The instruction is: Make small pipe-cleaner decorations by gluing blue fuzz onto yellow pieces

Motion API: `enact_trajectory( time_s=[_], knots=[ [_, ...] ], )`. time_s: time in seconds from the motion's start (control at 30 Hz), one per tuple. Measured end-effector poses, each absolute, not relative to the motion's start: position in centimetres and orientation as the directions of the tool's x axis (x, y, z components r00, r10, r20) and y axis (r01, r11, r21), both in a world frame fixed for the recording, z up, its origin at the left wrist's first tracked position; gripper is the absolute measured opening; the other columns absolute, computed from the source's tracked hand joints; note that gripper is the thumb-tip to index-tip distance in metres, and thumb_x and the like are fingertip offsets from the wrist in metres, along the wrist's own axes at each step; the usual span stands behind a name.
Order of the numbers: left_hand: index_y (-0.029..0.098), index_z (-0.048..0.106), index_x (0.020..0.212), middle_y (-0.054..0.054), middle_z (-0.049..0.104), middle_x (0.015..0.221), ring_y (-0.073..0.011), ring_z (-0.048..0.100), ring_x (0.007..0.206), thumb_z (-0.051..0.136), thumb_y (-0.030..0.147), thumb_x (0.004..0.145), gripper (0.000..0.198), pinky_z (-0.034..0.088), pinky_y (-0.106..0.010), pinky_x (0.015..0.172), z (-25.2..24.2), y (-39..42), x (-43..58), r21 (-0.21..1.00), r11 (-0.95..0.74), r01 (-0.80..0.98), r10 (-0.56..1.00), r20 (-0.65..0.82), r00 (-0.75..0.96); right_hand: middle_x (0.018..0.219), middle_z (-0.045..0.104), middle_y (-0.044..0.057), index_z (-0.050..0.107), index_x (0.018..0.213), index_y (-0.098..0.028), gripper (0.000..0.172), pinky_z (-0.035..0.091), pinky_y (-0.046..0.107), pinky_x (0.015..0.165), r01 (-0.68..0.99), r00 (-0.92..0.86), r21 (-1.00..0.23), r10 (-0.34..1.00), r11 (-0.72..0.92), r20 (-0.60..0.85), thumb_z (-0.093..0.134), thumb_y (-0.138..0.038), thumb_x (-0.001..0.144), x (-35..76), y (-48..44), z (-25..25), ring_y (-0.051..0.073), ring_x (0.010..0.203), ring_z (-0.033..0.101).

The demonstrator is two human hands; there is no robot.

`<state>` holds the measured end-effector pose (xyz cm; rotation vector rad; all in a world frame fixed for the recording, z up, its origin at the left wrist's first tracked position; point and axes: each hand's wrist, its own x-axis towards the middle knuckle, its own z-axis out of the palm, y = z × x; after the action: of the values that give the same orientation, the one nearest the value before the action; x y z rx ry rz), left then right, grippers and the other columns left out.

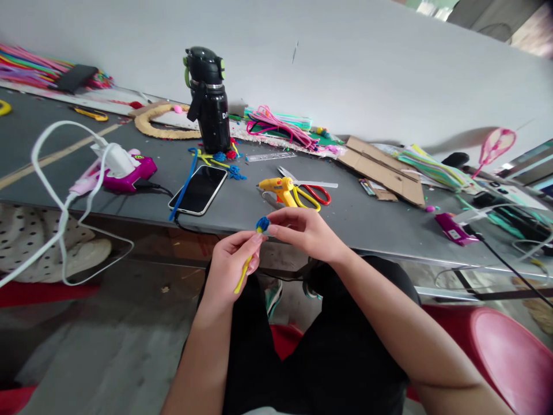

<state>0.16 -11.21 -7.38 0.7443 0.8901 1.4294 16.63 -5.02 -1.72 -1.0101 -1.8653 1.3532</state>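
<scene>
My left hand (233, 259) pinches a yellow pipe-cleaner stem (243, 275), whose lower end sticks out below the fingers. At the top of this stem sits a small curled blue pipe-cleaner flower (261, 223). My right hand (305, 230) has its thumb and fingertips closed on the flower's right side. Both hands are above my lap, at the front edge of the table. Just beyond them lie a yellow glue gun (279, 187) and scissors (313, 196) with red and yellow handles. A phone (199, 190) with a blue pipe cleaner (185, 185) across it lies to the left.
A black bottle (210, 104) stands behind small blue, yellow and red pieces (220, 157). At left is a purple power strip (129, 173) with white cables; another purple one (455, 229) lies right. Pipe-cleaner bundles (280, 127), cardboard (384, 167) and a clear ruler (271, 156) lie farther back.
</scene>
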Motion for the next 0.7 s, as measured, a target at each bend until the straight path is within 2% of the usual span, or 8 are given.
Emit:
enact_trajectory(
  time_s=[0.23, 0.7],
  knots=[
    [0.015, 0.073, 0.081, 0.003, 0.048, 0.053, -0.0051, 0.040, 0.044, 0.075, 0.030, 0.081, 0.015, 0.026, -0.021, 0.043, -7.17, -11.38, 0.24, 0.875, 0.019, -0.484, 0.998, -0.046, -0.044, 0.090, 0.075, 0.005, 0.073, 0.098, -0.015, 0.032, 0.058, 0.029, 0.076, 0.092, -0.512, -0.991, 0.858, 0.093, 0.033, 0.079, -0.039, 0.077, 16.18, -5.30, -1.97, 0.017, 0.083, 0.070],
    [0.015, 0.073, 0.080, 0.003, 0.047, 0.054, -0.0046, 0.040, 0.045, 0.074, 0.029, 0.083, 0.014, 0.025, -0.020, 0.043, -7.25, -11.38, 0.27, 0.882, 0.017, -0.470, 0.999, -0.040, -0.038, 0.090, 0.074, 0.005, 0.072, 0.098, -0.016, 0.034, 0.058, 0.031, 0.078, 0.089, -0.540, -0.994, 0.842, 0.061, 0.003, 0.080, -0.039, 0.075, 16.27, -5.35, -1.89, 0.016, 0.083, 0.070]
  ],
)
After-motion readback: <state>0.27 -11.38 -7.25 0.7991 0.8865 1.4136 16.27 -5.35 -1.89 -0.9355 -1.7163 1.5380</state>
